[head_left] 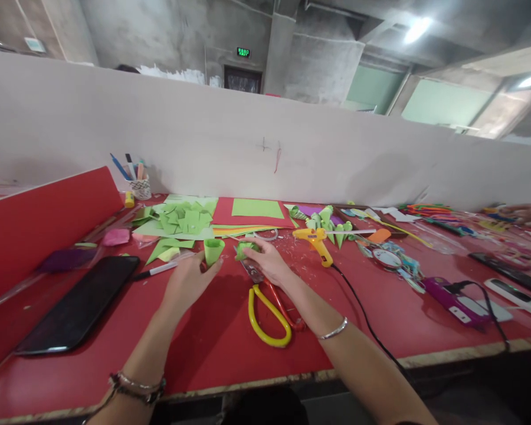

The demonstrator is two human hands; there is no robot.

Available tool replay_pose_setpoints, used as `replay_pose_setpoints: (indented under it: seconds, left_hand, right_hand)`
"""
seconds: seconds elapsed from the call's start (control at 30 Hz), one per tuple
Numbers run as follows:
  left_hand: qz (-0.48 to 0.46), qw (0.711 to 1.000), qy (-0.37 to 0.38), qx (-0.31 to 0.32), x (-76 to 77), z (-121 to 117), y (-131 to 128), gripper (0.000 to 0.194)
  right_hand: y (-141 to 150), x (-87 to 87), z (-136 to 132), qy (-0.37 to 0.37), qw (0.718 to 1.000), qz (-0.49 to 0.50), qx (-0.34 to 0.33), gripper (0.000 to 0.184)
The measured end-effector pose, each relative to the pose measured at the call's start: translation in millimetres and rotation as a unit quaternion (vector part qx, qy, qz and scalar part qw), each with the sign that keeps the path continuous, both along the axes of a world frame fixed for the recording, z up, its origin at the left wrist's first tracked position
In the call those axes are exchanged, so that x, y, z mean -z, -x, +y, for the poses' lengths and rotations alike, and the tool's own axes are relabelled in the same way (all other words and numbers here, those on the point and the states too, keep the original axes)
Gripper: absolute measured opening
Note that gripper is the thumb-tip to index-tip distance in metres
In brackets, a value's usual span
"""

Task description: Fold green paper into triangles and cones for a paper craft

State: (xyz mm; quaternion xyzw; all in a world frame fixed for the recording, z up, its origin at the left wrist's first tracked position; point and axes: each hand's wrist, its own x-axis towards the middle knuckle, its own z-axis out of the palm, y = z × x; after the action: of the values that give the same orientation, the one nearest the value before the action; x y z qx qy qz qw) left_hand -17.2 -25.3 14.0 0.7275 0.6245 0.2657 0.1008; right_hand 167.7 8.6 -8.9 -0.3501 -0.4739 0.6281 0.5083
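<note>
My left hand [188, 280] is closed around a small green paper cone [213, 252], its wide mouth facing up. To its right, my right hand [268, 260] pinches a crumpled-looking green paper piece [246, 250]; the fingers partly cover it, so its exact shape is hard to make out. Just below that hand lie scissors [269, 321] with a thick yellow handle. A red handle [287, 307] runs beside them, partly behind my right forearm. A pen [163, 269] rests on the table left of my left hand.
Cut green paper pieces [183, 217] are heaped at the back left. A yellow glue gun [315, 242] with a black cord stands near finished green cones [341, 232]. A black phone [82, 304] lies left, a purple power strip [458, 301] right. Another person's hand [528, 215] shows far right.
</note>
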Motion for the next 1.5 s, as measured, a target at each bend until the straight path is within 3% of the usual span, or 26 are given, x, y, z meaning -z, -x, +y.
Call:
replay_pose_setpoints:
  seconds: [0.13, 0.37, 0.67, 0.93, 1.23, 1.5]
  left_hand:
    - [-0.012, 1.000, 0.005, 0.008, 0.0, -1.3, -1.6, 0.037]
    - [0.032, 0.999, -0.012, 0.002, -1.4, -2.8, -2.5, 0.033]
    - [0.022, 1.000, -0.010, 0.009, -1.7, -2.5, -3.1, 0.033]
    - [0.042, 0.999, 0.004, -0.002, -7.1, -6.0, -4.1, 0.027]
    - [0.100, 0.995, 0.026, -0.008, -8.5, -11.4, -7.8, 0.022]
    - [0.162, 0.987, 0.004, -0.013, -7.3, -11.2, -8.8, 0.020]
  right_hand:
    - [0.5, -4.2, -1.9, 0.013, 1.000, -0.006, 0.025, 0.042]
    - [-2.3, -2.3, -0.7, -0.031, 0.998, -0.045, 0.027, 0.038]
    - [-2.5, -6.9, -2.7, -0.017, 0.999, 0.045, -0.011, 0.033]
    - [-1.7, -13.1, -8.8, -0.018, 0.999, 0.041, -0.011, 0.039]
    - [-5.9, -24.3, -13.6, -0.100, 0.993, -0.013, 0.060, 0.034]
    - [1.0, -34.6, -24.9, -0.183, 0.979, -0.067, 0.064, 0.029]
